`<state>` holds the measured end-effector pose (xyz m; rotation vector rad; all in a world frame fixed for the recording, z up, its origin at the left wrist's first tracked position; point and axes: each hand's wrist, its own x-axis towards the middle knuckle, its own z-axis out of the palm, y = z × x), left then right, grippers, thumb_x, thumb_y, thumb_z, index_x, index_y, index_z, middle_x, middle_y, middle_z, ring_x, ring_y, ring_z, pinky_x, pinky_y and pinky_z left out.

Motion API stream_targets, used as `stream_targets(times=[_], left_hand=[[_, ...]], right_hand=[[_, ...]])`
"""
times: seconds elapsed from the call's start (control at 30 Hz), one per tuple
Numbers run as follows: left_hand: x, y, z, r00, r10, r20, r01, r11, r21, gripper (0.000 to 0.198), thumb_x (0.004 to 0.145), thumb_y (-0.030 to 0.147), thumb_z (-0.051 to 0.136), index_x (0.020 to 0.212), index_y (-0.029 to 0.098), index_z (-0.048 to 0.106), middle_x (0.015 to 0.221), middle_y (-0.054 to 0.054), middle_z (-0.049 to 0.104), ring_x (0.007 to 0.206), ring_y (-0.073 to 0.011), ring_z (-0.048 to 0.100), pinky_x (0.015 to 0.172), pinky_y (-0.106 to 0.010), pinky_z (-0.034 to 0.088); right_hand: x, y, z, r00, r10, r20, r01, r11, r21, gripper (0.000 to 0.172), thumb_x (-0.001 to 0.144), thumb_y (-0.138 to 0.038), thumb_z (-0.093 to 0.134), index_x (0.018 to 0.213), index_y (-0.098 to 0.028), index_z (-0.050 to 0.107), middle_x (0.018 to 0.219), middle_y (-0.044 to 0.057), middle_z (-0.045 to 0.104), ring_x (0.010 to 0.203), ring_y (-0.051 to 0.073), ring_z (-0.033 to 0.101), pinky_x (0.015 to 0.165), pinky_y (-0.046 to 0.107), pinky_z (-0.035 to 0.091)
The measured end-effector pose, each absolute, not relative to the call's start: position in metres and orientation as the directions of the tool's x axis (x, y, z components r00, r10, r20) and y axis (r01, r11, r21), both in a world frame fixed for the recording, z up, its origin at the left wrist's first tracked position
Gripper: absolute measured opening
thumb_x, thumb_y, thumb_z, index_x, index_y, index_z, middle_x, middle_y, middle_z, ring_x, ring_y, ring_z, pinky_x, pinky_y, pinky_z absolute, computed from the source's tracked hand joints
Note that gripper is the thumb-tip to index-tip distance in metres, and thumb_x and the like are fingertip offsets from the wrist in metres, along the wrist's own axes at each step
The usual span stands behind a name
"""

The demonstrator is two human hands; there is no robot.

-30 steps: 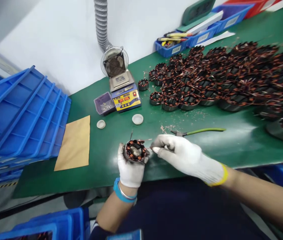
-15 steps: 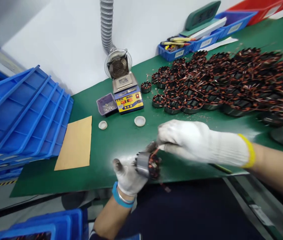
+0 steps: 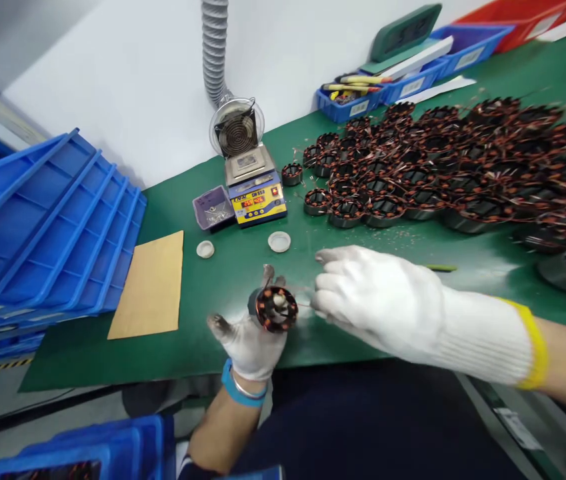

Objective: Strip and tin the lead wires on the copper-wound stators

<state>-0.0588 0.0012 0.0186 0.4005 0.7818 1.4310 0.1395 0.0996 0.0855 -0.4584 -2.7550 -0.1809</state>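
Observation:
My left hand (image 3: 253, 350), in a white glove with darkened fingertips, holds a motor stator (image 3: 277, 309) low over the front of the bench. The stator's ring of copper windings faces me, and a bit of glove shows through its centre. My left thumb sticks out to the side. To its right, my gloved right hand (image 3: 377, 293) has its fingers curled together on a thin copper wire (image 3: 304, 305) that runs from the stator; the wire is partly blurred. Behind the right hand lies a thin green-yellow handle (image 3: 441, 268).
Many wound stators (image 3: 385, 208) crowd the right side of the green bench (image 3: 223, 287). A solder pot (image 3: 257, 200) stands at the back beside a purple tray (image 3: 213, 208). Two small white dishes (image 3: 279, 241) and a cardboard sheet (image 3: 150, 287) lie left of centre. Blue crates (image 3: 53, 227) lean at far left.
My left hand has turned the stator so its open ring faces me and moved it slightly left and up. My right hand has drawn away to the right, uncovering the green-yellow handle.

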Motion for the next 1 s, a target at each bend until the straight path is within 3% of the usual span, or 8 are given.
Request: stream_targets(times=[0.13, 0.27, 0.37, 0.47, 0.53, 0.63, 0.83, 1.0], left_hand=[[-0.049, 0.007, 0.015, -0.278, 0.939, -0.200, -0.554, 0.013, 0.832, 0.087, 0.061, 0.094, 0.086, 0.111, 0.023, 0.087, 0.118, -0.015, 0.084, 0.129, -0.0422, 0.072, 0.122, -0.054, 0.052], [-0.040, 0.007, 0.013, -0.325, 0.921, -0.215, -0.470, 0.040, 0.882, 0.048, 0.080, 0.070, 0.091, 0.093, 0.024, 0.089, 0.098, -0.010, 0.086, 0.098, -0.0330, 0.078, 0.097, -0.046, 0.062], [-0.043, 0.007, 0.014, -0.404, 0.869, -0.284, -0.508, 0.045, 0.860, 0.038, 0.087, 0.063, 0.086, 0.093, 0.025, 0.087, 0.088, -0.006, 0.084, 0.082, -0.0266, 0.074, 0.075, -0.036, 0.059], [-0.048, 0.011, 0.015, -0.425, 0.826, -0.370, -0.584, 0.062, 0.810, 0.034, 0.093, 0.058, 0.079, 0.097, 0.024, 0.084, 0.092, -0.006, 0.083, 0.076, -0.0221, 0.072, 0.065, -0.031, 0.052], [-0.048, 0.013, 0.016, -0.417, 0.818, -0.397, -0.618, 0.065, 0.784, 0.034, 0.096, 0.057, 0.076, 0.099, 0.024, 0.084, 0.096, -0.006, 0.084, 0.076, -0.0204, 0.072, 0.066, -0.029, 0.052], [-0.045, 0.014, 0.016, -0.432, 0.817, -0.383, -0.604, 0.054, 0.795, 0.031, 0.099, 0.054, 0.075, 0.097, 0.024, 0.084, 0.091, -0.004, 0.083, 0.079, -0.0199, 0.072, 0.072, -0.029, 0.055], [-0.040, 0.013, 0.016, -0.440, 0.858, -0.265, -0.514, 0.001, 0.858, 0.029, 0.097, 0.053, 0.079, 0.092, 0.025, 0.083, 0.092, -0.004, 0.083, 0.090, -0.0242, 0.075, 0.088, -0.034, 0.060], [-0.039, 0.012, 0.018, -0.427, 0.836, -0.346, -0.560, 0.055, 0.826, 0.030, 0.102, 0.054, 0.074, 0.097, 0.024, 0.080, 0.089, -0.004, 0.080, 0.082, -0.0226, 0.072, 0.074, -0.032, 0.057]], right_hand=[[0.134, 0.089, 0.089, -0.903, 0.252, 0.347, 0.271, 0.962, 0.008, 0.018, 0.091, -0.013, 0.062, 0.078, -0.024, 0.069, 0.070, 0.003, 0.068, 0.065, 0.022, 0.062, 0.101, 0.048, 0.055], [0.159, 0.101, 0.109, -0.846, 0.298, 0.443, 0.254, 0.954, -0.157, 0.025, 0.105, -0.023, 0.058, 0.088, -0.025, 0.075, 0.085, 0.006, 0.077, 0.083, 0.025, 0.074, 0.091, 0.044, 0.061], [0.189, 0.113, 0.113, -0.662, 0.472, 0.582, 0.321, 0.881, -0.349, 0.028, 0.113, -0.039, 0.056, 0.095, -0.029, 0.075, 0.094, 0.007, 0.081, 0.106, 0.029, 0.081, 0.085, 0.042, 0.064], [0.194, 0.114, 0.097, -0.588, 0.642, 0.493, 0.441, 0.765, -0.470, 0.021, 0.108, -0.039, 0.062, 0.100, -0.028, 0.078, 0.100, 0.008, 0.084, 0.093, 0.028, 0.082, 0.077, 0.042, 0.064], [0.181, 0.109, 0.077, -0.646, 0.670, 0.366, 0.494, 0.732, -0.469, 0.018, 0.098, -0.032, 0.069, 0.109, -0.024, 0.081, 0.104, 0.010, 0.085, 0.087, 0.028, 0.081, 0.074, 0.042, 0.065], [0.152, 0.096, 0.047, -0.649, 0.653, 0.390, 0.503, 0.753, -0.425, 0.034, 0.086, -0.034, 0.081, 0.118, -0.022, 0.080, 0.113, 0.013, 0.083, 0.105, 0.034, 0.080, 0.086, 0.046, 0.067], [0.124, 0.076, 0.029, -0.557, 0.693, 0.458, 0.483, 0.719, -0.500, 0.018, 0.102, -0.034, 0.067, 0.100, -0.021, 0.080, 0.093, 0.007, 0.080, 0.087, 0.024, 0.076, 0.083, 0.036, 0.058], [0.129, 0.073, 0.027, -0.521, 0.760, 0.388, 0.502, 0.641, -0.581, 0.023, 0.104, -0.026, 0.058, 0.090, -0.021, 0.076, 0.080, 0.002, 0.076, 0.070, 0.018, 0.071, 0.066, 0.030, 0.051]])
